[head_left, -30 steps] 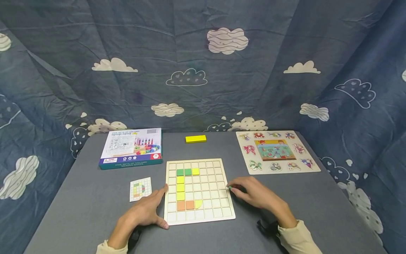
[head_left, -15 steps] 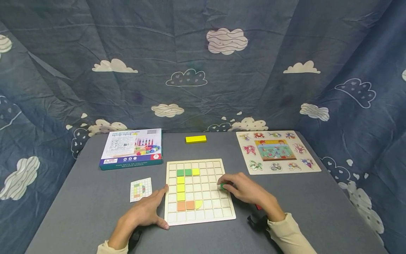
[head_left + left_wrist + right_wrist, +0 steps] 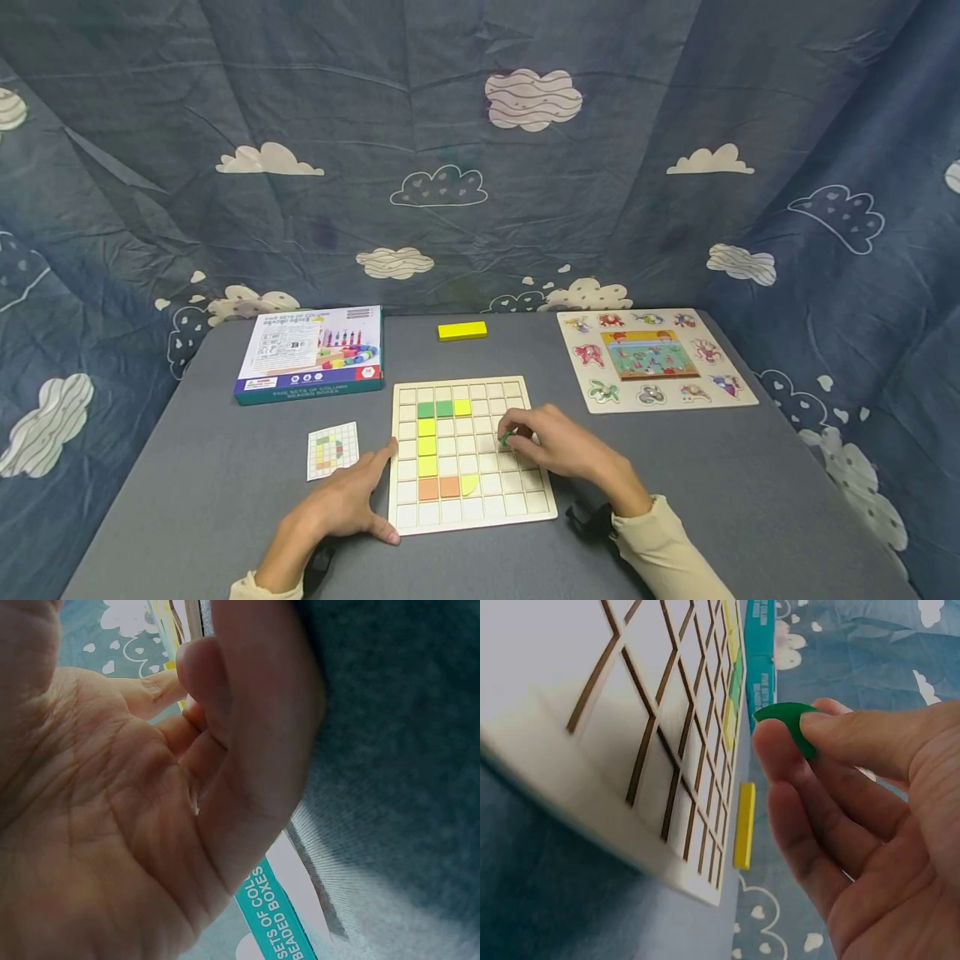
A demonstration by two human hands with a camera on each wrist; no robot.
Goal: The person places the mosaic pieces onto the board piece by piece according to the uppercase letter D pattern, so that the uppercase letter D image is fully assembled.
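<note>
My right hand (image 3: 558,442) pinches a small green piece with a curved edge (image 3: 795,720) between thumb and index finger, over the right part of the wooden grid board (image 3: 495,512). Against the board's left edge rests my left hand (image 3: 341,500), its thumb by the near-left corner. The board carries two green squares (image 3: 435,409), a yellow square (image 3: 462,407), a column of yellow squares (image 3: 427,446), two orange squares (image 3: 438,488) and a yellow quarter-circle (image 3: 469,484). Left of the board lies a pattern card (image 3: 332,450) printed with a coloured grid.
A flat box (image 3: 311,354) lies at the back left of the grey table (image 3: 187,500). Behind the board is a yellow bar (image 3: 462,331). A picture puzzle board (image 3: 652,362) with animal pieces lies at the back right, before a cloud-patterned cloth (image 3: 450,100).
My right hand has carried the green piece leftward from beside the board's right edge to over its squares. A red piece glimpsed under the right wrist is now hidden. The left hand stays put.
</note>
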